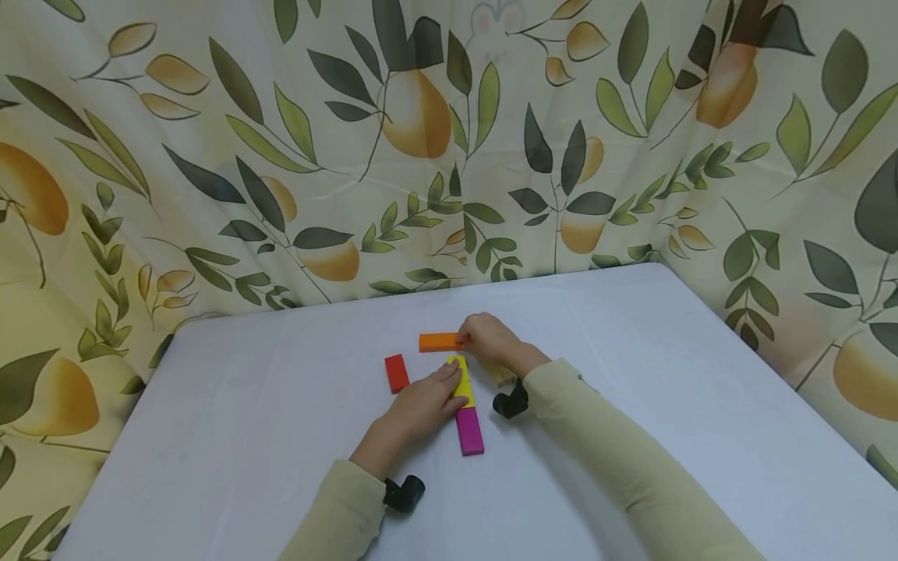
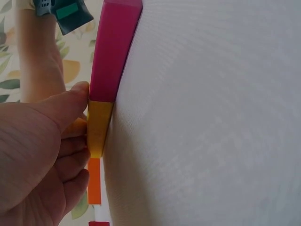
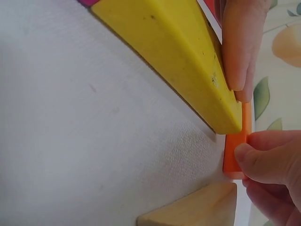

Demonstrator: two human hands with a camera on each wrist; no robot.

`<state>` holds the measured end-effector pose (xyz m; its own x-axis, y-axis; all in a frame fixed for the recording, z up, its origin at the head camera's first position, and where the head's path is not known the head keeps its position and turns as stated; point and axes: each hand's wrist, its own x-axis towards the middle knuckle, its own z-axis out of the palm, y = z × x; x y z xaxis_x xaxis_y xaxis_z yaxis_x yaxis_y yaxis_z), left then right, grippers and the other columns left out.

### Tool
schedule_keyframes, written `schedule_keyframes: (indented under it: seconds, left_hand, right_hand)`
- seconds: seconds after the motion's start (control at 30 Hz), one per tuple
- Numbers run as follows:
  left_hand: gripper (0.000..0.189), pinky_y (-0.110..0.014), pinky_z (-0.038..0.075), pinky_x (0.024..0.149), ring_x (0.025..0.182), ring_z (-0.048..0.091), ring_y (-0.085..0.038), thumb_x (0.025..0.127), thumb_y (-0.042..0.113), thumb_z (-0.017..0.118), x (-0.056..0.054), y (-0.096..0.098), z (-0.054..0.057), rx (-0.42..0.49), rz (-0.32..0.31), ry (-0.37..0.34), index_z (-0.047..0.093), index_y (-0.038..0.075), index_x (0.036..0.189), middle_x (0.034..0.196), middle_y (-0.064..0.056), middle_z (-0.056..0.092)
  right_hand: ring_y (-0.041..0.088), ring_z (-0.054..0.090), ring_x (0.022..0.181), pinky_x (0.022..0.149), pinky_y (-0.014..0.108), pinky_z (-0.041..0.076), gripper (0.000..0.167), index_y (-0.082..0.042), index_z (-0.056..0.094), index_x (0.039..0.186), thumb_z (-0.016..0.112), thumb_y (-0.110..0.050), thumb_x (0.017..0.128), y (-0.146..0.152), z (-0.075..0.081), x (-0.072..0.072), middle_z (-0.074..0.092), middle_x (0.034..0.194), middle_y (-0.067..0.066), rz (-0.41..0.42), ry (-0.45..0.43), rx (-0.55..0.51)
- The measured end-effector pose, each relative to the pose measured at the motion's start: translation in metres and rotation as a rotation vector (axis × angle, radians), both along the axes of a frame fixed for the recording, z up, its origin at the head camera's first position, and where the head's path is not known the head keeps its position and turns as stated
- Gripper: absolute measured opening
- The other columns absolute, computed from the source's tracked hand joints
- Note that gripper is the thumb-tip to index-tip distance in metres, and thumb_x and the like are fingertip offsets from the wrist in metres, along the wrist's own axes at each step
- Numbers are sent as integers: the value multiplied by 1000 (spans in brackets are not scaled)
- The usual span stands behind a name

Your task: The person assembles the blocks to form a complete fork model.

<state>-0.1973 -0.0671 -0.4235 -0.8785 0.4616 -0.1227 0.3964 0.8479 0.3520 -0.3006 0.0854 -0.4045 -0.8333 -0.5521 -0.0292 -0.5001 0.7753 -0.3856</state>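
Observation:
My left hand (image 1: 421, 403) lies with its fingers on top of a yellow block (image 1: 465, 389). That block stands in line with a magenta block (image 1: 470, 432), end against end. Beyond the yellow block's far end, an orange block (image 1: 438, 343) lies crosswise. Its right end is pinched between thumb and fingers of my right hand (image 1: 491, 340); the right wrist view shows the thumb (image 3: 263, 160) on the orange block. A plain wooden block (image 3: 202, 207) sits near the orange one, partly hidden beneath my right hand in the head view.
A red block (image 1: 396, 374) lies to the left of the yellow one, by my left fingers. The white-covered table (image 1: 245, 436) has its far edge against a leaf-patterned cloth (image 1: 421, 195). Black wrist cameras sit at both sleeves.

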Motion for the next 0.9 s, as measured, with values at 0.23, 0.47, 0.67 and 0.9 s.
schedule_keyframes:
  seconds: [0.23,0.47,0.67,0.9]
  left_hand:
    - [60,-33,32,102,134,25,-13,93,42,48,0,1,1,-9,5,-3,34,12,142,147,0,31]
    - [59,-34,33,102,134,26,-13,93,42,48,0,1,1,-6,3,2,35,12,142,146,0,32]
    - [58,-33,33,102,134,26,-13,93,41,49,1,1,1,-3,-1,4,36,11,142,146,-1,33]
    - [60,-33,31,103,134,25,-13,93,42,49,1,1,2,-5,4,0,35,12,142,146,0,33]
  right_hand:
    - [20,57,89,89,32,46,18,-2,71,99,65,1,83,4,0,4,67,94,6,-5,-32,-24]
    - [20,57,91,90,33,45,19,-3,70,101,65,0,83,8,1,7,67,95,5,-3,-38,-28]
    - [21,58,90,89,34,46,19,-2,70,101,65,0,83,11,2,9,67,95,6,29,-13,-24]
    - [21,58,88,87,34,47,19,-1,71,100,67,-1,82,13,2,9,67,94,7,50,20,-10]
